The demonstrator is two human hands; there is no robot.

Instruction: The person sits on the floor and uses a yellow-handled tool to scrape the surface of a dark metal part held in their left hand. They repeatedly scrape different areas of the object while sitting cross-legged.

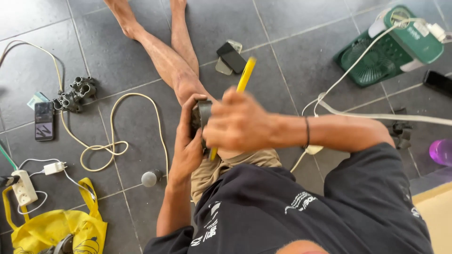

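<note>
Gripping yellow tool (246, 75) in right hand (238, 124), long axis near-vertical, tip away; left hand (188, 141) clasping dark part (203, 115)

The floor (292, 56) is laid in large dark grey tiles with pale grout lines, and even daylight falls across it. A green fan (376, 59) lies flat at the far right. A cream cable (113, 136) loops over the tiles, a yellow bag (56, 230) slumps nearby, and what may be a mat's edge (435, 207) shows tan.
</note>
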